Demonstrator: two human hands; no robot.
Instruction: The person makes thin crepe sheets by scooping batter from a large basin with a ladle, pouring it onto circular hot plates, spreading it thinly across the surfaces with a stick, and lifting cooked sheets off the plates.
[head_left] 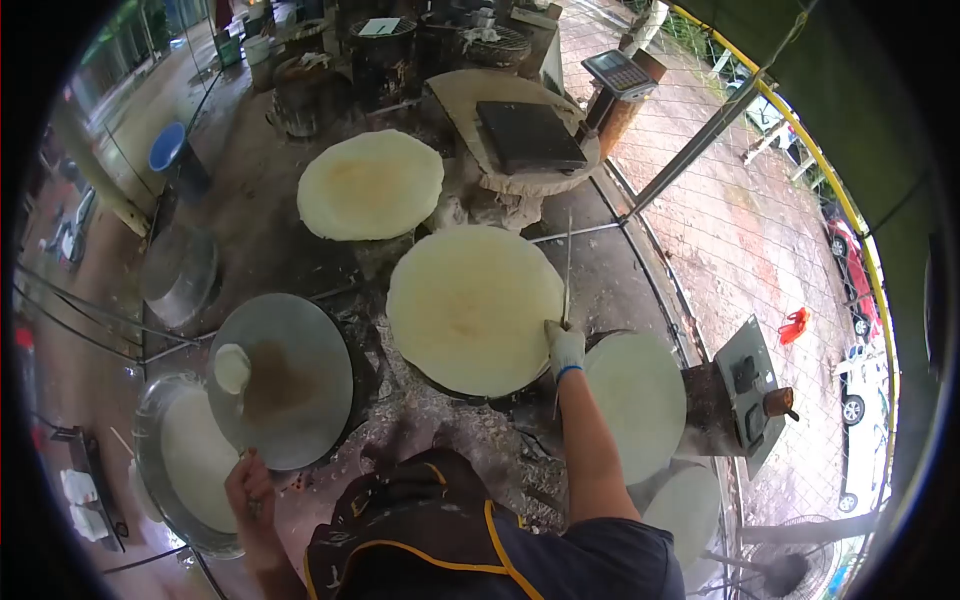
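My left hand (250, 485) is closed round the handle of a ladle (232, 369), whose bowl looks pale with batter. The ladle is over the left part of a round grey griddle (312, 420) with a brown patch. A metal basin (143, 450) of whitish batter (195, 450) stands beside it. My right hand (565, 347), in a white glove, grips a long thin stick-like blade (568, 265) pointing away from me. That hand is at the right edge of a big pale crepe (475, 310) on a middle griddle. Another pale crepe (640, 405) lies just right of my forearm.
A browned crepe (370, 185) lies on a griddle farther off. Beyond it, a dark slab (530, 137) rests on a round table (460, 95). A scale (617, 72) stands by the wire fence. A blue bucket (168, 147) and metal tub (180, 275) are left; another pale round (690, 510) is near right.
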